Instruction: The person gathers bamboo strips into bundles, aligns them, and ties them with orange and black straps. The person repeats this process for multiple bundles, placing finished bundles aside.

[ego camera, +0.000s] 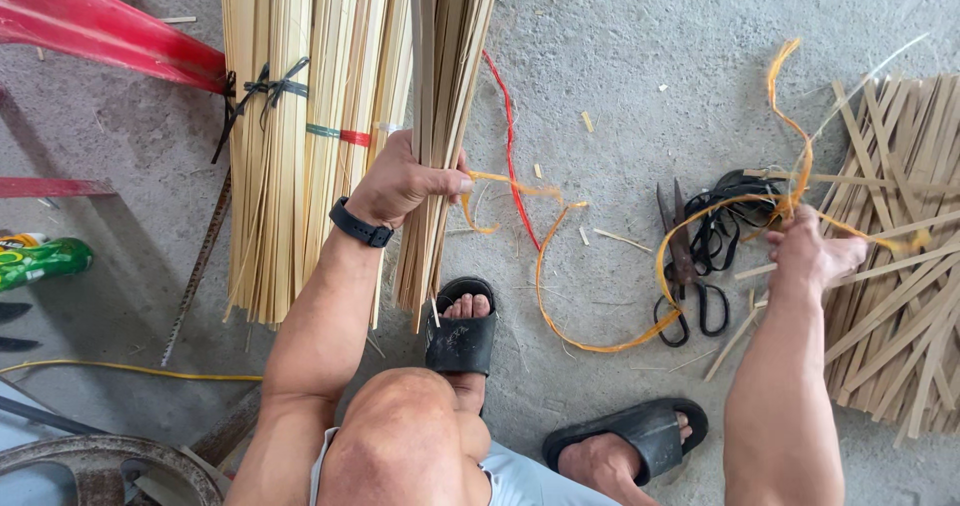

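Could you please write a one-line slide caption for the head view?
Left hand grips a bamboo strip bundle; right hand holds an orange strap near scissors.
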`<state>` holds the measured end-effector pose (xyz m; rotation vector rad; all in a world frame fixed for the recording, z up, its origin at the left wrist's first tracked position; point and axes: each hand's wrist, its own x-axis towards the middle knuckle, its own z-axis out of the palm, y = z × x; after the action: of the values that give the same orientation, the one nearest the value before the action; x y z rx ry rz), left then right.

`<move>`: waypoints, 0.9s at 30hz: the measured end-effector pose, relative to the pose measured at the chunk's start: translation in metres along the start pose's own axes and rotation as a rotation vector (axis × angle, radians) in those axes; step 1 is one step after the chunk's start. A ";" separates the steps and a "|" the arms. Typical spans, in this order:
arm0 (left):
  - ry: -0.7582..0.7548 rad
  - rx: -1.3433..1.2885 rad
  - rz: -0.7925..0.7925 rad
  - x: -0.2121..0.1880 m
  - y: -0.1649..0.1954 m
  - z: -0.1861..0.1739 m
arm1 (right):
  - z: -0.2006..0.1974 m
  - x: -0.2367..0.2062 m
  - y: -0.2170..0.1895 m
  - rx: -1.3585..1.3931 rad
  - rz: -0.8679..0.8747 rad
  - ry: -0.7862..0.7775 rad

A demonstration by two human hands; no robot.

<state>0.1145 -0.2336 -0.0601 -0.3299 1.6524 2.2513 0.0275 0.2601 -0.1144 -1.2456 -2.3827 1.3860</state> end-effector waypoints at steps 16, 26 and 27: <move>-0.191 0.050 -0.085 0.012 -0.018 0.040 | 0.073 -0.207 -0.039 -0.071 -0.377 -1.115; -0.462 0.111 -0.151 0.014 -0.034 0.048 | 0.071 -0.158 -0.038 0.268 -0.302 -0.812; -0.509 0.112 -0.190 0.014 -0.038 0.053 | 0.075 -0.164 -0.035 0.151 -0.357 -0.977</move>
<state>0.1169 -0.1707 -0.0828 0.1067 1.4003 1.8893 0.0786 0.0862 -0.0840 -0.0139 -2.7114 2.3100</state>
